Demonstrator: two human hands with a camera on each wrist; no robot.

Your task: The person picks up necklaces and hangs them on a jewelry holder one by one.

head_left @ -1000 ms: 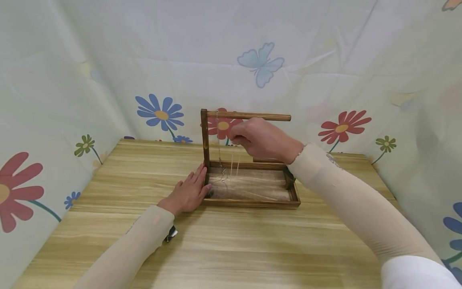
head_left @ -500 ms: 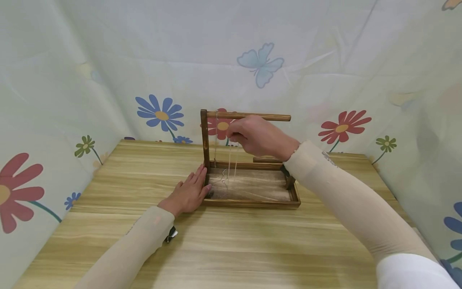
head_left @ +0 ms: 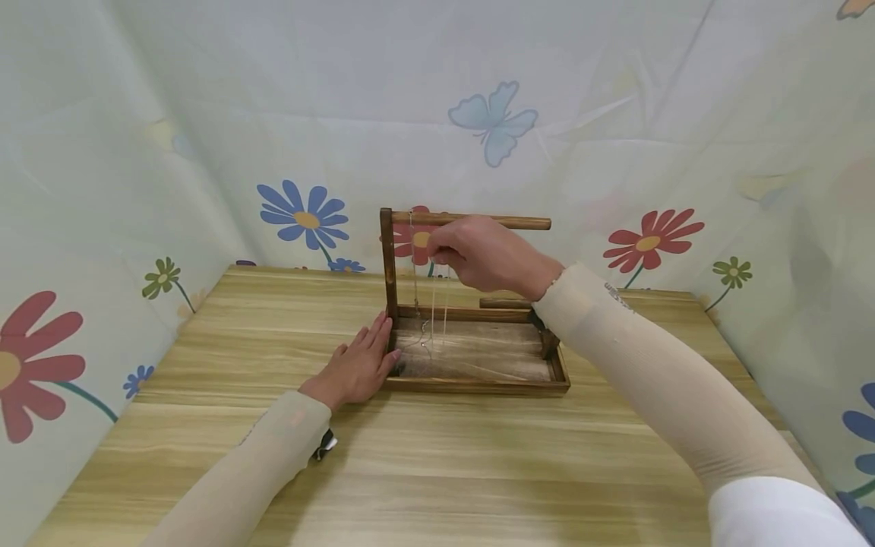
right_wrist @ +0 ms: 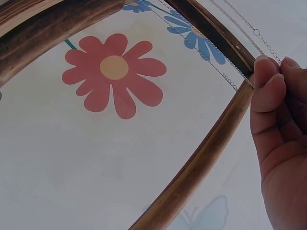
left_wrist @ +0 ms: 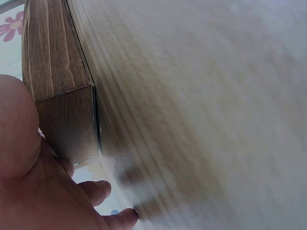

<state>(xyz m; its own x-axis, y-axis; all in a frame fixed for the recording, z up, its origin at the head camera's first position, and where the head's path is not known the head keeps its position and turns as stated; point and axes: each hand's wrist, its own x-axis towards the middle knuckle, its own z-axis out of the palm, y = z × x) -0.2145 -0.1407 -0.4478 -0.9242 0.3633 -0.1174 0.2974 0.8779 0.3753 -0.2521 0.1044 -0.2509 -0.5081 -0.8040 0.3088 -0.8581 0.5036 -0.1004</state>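
Note:
A dark wooden stand (head_left: 390, 266) with a tray base (head_left: 478, 384) and a top rod (head_left: 506, 222) sits on the table. A thin silver chain (head_left: 434, 304) hangs down into the tray. My right hand (head_left: 478, 254) pinches the chain just below the rod; the right wrist view shows the fingertips (right_wrist: 268, 72) holding the chain (right_wrist: 249, 28) against the rod (right_wrist: 206, 153). My left hand (head_left: 358, 361) lies flat on the table and presses the tray's left end; its palm (left_wrist: 29, 191) touches the tray corner (left_wrist: 62, 110).
The light wooden table (head_left: 437, 456) is walled by a pale cloth with flowers and a butterfly (head_left: 494, 121). A second chain (head_left: 412, 258) hangs near the stand's left post. A small dark object (head_left: 324, 443) shows under my left sleeve.
My right hand has risen and shifted slightly left, lifting the pinched chain up to the top rod. The left hand has stayed in place.

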